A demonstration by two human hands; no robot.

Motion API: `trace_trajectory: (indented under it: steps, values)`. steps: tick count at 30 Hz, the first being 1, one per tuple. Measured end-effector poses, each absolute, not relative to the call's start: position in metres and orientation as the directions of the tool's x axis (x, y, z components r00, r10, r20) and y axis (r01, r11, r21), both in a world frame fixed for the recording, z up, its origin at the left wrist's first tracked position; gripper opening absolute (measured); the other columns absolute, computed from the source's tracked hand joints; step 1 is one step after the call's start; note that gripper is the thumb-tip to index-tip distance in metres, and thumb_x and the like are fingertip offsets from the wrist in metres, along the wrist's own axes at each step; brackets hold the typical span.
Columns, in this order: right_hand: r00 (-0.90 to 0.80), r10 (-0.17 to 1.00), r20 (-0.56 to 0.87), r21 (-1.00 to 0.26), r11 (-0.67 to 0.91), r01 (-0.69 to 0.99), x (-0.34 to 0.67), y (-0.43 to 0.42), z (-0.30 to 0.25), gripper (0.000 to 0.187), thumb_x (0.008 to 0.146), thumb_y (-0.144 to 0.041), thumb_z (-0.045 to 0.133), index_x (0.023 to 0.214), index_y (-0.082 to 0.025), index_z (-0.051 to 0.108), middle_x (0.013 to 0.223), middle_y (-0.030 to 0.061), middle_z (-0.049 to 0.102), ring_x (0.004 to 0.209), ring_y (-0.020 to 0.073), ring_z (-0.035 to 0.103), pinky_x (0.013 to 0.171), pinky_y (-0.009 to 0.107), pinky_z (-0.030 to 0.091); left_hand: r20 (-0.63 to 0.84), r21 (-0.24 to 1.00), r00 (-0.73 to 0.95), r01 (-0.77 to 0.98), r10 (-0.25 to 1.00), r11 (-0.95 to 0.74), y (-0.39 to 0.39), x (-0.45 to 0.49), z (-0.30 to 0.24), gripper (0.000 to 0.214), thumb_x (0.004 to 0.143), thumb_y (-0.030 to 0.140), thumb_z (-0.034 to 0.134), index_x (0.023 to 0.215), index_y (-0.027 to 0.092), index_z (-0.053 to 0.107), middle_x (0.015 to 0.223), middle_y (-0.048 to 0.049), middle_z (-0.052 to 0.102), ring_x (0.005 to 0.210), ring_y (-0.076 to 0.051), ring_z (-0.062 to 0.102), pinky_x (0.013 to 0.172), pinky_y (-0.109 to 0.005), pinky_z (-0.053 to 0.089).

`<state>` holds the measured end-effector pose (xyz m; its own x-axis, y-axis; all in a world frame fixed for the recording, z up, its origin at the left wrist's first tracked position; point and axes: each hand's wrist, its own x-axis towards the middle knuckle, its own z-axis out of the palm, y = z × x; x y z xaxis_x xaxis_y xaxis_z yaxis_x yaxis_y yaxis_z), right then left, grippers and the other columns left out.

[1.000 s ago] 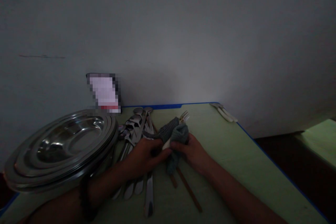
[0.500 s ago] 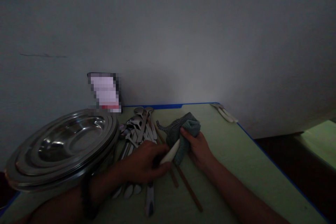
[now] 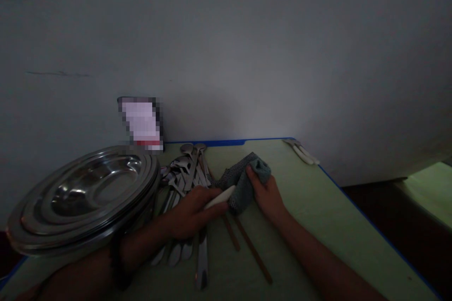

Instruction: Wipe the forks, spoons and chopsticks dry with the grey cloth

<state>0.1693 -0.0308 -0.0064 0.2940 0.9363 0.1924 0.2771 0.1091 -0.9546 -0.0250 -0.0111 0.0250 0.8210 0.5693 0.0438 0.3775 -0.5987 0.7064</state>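
My left hand (image 3: 197,211) is closed round the white handle (image 3: 219,197) of a utensil. The utensil's other end is hidden inside a folded grey-green cloth (image 3: 242,193), so its kind does not show. Gripping that cloth from the right is my right hand (image 3: 266,190), its thumb pressed on top. A checked flap of the cloth hangs off toward the left. Beneath the hands lie two brown chopsticks (image 3: 253,249). A heap of metal spoons and other cutlery (image 3: 189,174) lies beside and partly under my left hand.
Stacked steel plates or basins (image 3: 38,211) stand at the left of the table (image 3: 300,225). Behind them a phone (image 3: 141,120) with a blurred screen leans on the wall (image 3: 226,56). White-handled utensils (image 3: 303,154) lie at the far right corner, by the blue table edge.
My left hand and the white handle have shifted slightly left, and the handle lies flatter. The cloth has turned in my right hand, its lower end swinging left.
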Motion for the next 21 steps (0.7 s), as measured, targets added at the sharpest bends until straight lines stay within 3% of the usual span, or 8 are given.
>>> trace_trajectory:
  steps: [6,9,15,18,21]
  values:
    - [0.179,0.960,0.218,-0.943,0.159,0.293,0.164,-0.036,-0.005,0.027,0.074,-0.044,0.057,0.074,-0.018,0.063,0.077,0.0019,0.066,0.075,0.0175,0.059,0.070,0.028,0.045,0.068,0.616,0.821,0.412,0.567,-0.671,-0.014,-0.024,0.023,0.038,0.089,0.044,0.034,0.084,0.016,0.060,0.067,-0.0001,0.058,0.061,-0.014,0.053,0.058,-0.022,0.040]
    - [0.210,0.954,0.214,-0.949,0.152,0.276,0.163,-0.036,-0.005,0.030,0.076,-0.045,0.053,0.069,-0.017,0.061,0.073,0.0018,0.065,0.072,0.0173,0.059,0.066,0.028,0.045,0.071,0.579,0.833,0.414,0.549,-0.702,-0.014,-0.024,0.023,0.038,0.089,0.043,0.034,0.085,0.016,0.060,0.067,-0.0008,0.059,0.061,-0.015,0.053,0.059,-0.023,0.041]
    - [0.286,0.911,0.296,-0.892,0.157,0.424,0.170,-0.028,-0.002,0.036,0.079,-0.046,0.046,0.058,-0.018,0.055,0.060,0.0012,0.061,0.064,0.0183,0.057,0.059,0.027,0.043,0.030,0.641,0.842,0.398,0.539,-0.656,-0.010,-0.022,0.025,0.036,0.091,0.040,0.031,0.092,0.017,0.058,0.073,0.0001,0.060,0.063,-0.014,0.055,0.062,-0.022,0.042]
    - [0.402,0.872,0.280,-0.912,0.111,0.396,0.185,-0.019,-0.007,0.039,0.078,-0.049,0.046,0.059,-0.017,0.057,0.060,0.0022,0.061,0.065,0.0193,0.057,0.061,0.028,0.043,0.036,0.656,0.837,0.393,0.546,-0.644,-0.010,-0.022,0.027,0.035,0.090,0.040,0.032,0.092,0.017,0.057,0.077,0.0002,0.060,0.067,-0.015,0.056,0.065,-0.023,0.042]
    - [0.575,0.795,0.192,-0.968,0.057,0.244,0.206,-0.011,-0.015,0.041,0.076,-0.052,0.049,0.070,-0.015,0.063,0.069,0.0045,0.065,0.074,0.0216,0.059,0.066,0.031,0.044,0.058,0.679,0.826,0.379,0.561,-0.628,-0.012,-0.024,0.028,0.034,0.090,0.039,0.031,0.088,0.017,0.057,0.078,0.0000,0.060,0.070,-0.015,0.056,0.069,-0.024,0.043]
